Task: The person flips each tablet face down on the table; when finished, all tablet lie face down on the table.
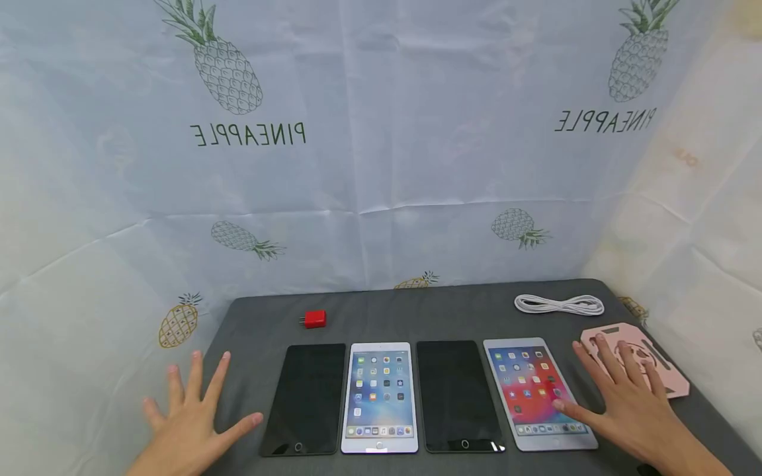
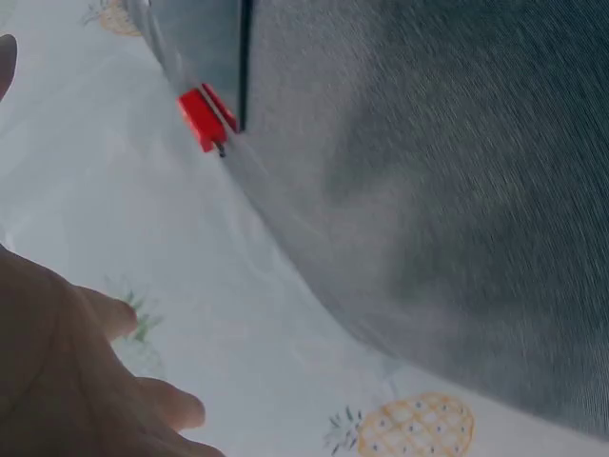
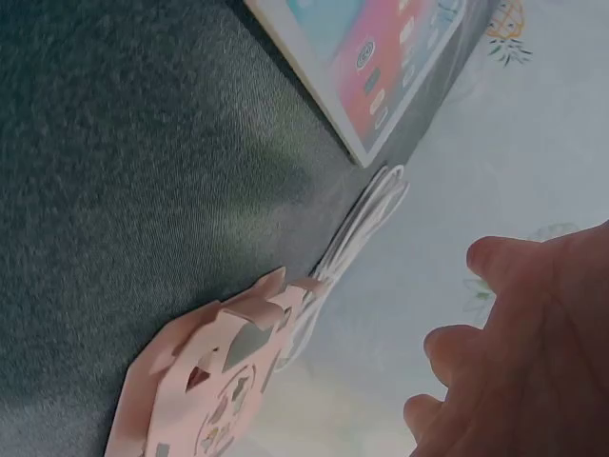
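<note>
My left hand (image 1: 184,423) is at the left side of the grey table, its fingers spread and holding nothing. Nearest to it lies a tablet with a dark screen (image 1: 306,396). My right hand (image 1: 637,410), fingers also spread, overlaps the right edge of a white tablet (image 1: 530,390) with a red and blue lit screen in the head view. Its fingertips overlap a pink cut-out panel (image 1: 661,363); the right wrist view shows the hand apart from that pink panel (image 3: 219,371). Between the hands lie another lit white tablet (image 1: 381,396) and a second dark tablet (image 1: 457,396).
A red plug adapter (image 1: 315,319) lies behind the tablets at the left. Toward the back right is a coiled white cable (image 1: 559,305). A pale cloth (image 1: 381,172) printed with pineapples hangs behind and beside the grey table (image 1: 417,315).
</note>
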The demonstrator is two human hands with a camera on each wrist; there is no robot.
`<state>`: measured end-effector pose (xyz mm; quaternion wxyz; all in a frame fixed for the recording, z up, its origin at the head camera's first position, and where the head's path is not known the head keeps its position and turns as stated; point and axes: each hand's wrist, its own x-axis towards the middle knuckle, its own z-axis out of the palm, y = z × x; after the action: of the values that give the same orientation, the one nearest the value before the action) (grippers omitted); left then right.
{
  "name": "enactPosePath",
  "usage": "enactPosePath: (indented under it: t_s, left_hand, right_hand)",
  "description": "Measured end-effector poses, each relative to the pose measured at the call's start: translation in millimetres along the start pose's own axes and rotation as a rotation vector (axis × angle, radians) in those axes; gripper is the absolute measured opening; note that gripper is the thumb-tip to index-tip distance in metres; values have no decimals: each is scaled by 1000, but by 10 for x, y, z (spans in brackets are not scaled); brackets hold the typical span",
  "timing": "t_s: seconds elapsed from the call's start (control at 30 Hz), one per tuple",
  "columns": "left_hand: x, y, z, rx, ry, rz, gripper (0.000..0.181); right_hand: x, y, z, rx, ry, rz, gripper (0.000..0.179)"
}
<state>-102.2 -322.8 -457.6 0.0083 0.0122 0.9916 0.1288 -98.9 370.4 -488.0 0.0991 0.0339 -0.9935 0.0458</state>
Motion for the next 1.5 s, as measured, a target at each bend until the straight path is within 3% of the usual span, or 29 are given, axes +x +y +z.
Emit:
enactPosePath:
  t_s: [0.13, 0.27, 0.5, 0.57, 0.63, 0.77, 0.83, 0.97, 1.1, 1.27, 1.5]
  left_hand:
    - [42, 166, 64, -75, 6, 51, 118]
    - [125, 514, 144, -202, 0, 113, 114]
    - [367, 1442, 314, -289, 2, 185, 109]
    - [406, 1731, 377, -351, -3, 227, 106]
    - [431, 2018, 425, -440, -35, 277, 101]
    - [457, 2561, 514, -623, -165, 371, 90]
    - [472, 2798, 562, -681, -221, 401, 86]
    - [491, 3193, 689, -725, -263, 431, 80]
    - [487, 3504, 826, -767, -300, 417, 76]
    - [464, 3798, 966, -815, -340, 313, 72]
    - [470, 4012, 1077, -900, -355, 187, 74]
  right_hand:
    - [2, -7, -6, 35, -47, 14, 120]
    - [22, -47, -7, 115, -78, 11, 117]
    - [68, -189, -38, 188, -86, 14, 103]
    - [84, -234, -37, 193, -88, 13, 99]
    - [100, -274, -30, 197, -97, 17, 97]
    - [122, -333, 0, 209, -120, 35, 93]
    - [130, -350, 23, 217, -129, 42, 91]
    - [137, -376, 67, 239, -146, 48, 90]
    - [149, -402, 75, 262, -160, 60, 86]
    - [189, -415, 75, 250, -187, 79, 83]
    - [186, -396, 80, 246, -198, 77, 83]
